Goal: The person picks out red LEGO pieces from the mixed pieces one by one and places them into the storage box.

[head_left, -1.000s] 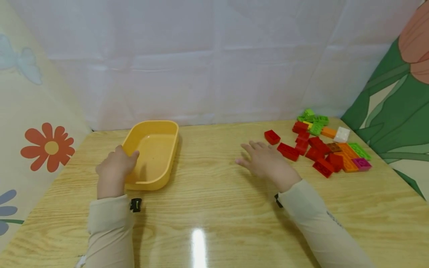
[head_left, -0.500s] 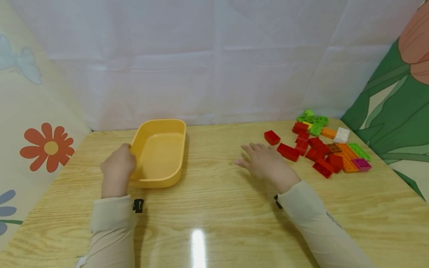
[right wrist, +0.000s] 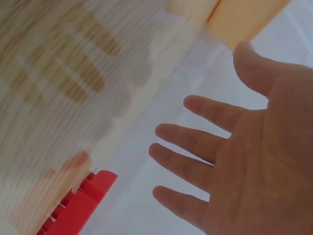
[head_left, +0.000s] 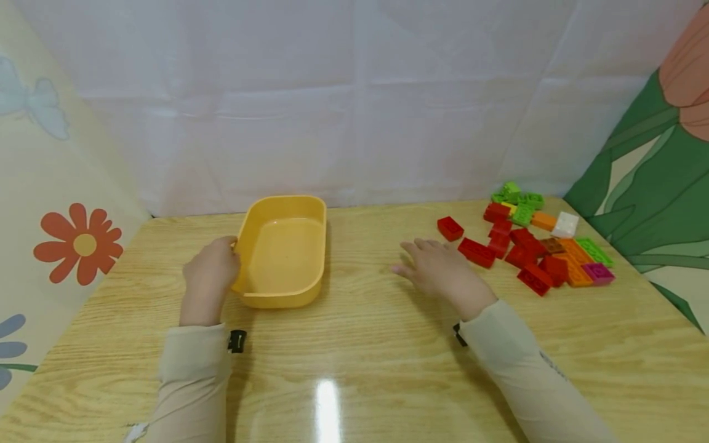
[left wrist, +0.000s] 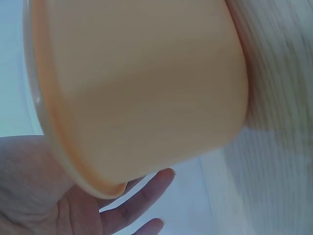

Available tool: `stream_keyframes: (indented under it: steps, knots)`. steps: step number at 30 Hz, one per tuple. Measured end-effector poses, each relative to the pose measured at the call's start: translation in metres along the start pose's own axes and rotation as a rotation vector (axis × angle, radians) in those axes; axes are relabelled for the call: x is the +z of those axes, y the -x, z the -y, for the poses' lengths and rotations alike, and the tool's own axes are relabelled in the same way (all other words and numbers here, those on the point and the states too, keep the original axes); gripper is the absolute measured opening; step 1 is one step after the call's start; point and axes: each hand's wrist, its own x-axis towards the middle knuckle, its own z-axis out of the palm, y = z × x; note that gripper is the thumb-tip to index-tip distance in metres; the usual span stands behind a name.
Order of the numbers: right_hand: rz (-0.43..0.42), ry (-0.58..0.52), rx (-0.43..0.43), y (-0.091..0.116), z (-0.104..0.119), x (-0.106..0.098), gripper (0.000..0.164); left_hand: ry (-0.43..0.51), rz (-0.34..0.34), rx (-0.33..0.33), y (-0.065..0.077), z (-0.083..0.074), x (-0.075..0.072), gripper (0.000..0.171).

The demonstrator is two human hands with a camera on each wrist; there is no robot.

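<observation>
My left hand (head_left: 210, 271) holds the left rim of a yellow plastic bin (head_left: 284, 301) that stands on the table with nothing inside. In the left wrist view the bin's smooth outer wall (left wrist: 151, 93) fills most of the picture. Fingers (left wrist: 139, 200) show past the rim there, while the thumb is hidden behind the bin. Over the table to the right, my right hand (head_left: 443, 271) has its fingers spread and holds nothing. A long red toy brick (head_left: 477, 253) lies just beyond it; the right wrist view shows a red brick (right wrist: 80, 208) below the fingertips.
A loose heap of bricks covers the table's right side: several red ones (head_left: 528, 241), orange (head_left: 576, 248), green (head_left: 594, 251), a magenta one (head_left: 598, 273) and a white one (head_left: 565, 224). One red brick (head_left: 450, 228) lies apart. A white cloth (head_left: 354, 123) hangs behind the wooden table (head_left: 360, 344).
The left hand has closed on the bin's rim and slid the bin to the right along the table. The right hand and the bricks have stayed almost where they were.
</observation>
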Motion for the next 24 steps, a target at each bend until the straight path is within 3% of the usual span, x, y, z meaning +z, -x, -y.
stream_keyframes:
  steps: [24]
  knots:
    - [0.014, 0.019, 0.003, 0.001, 0.003, 0.001, 0.064, -0.017, -0.021, 0.101, 0.002, -0.025, 0.011, 0.039]
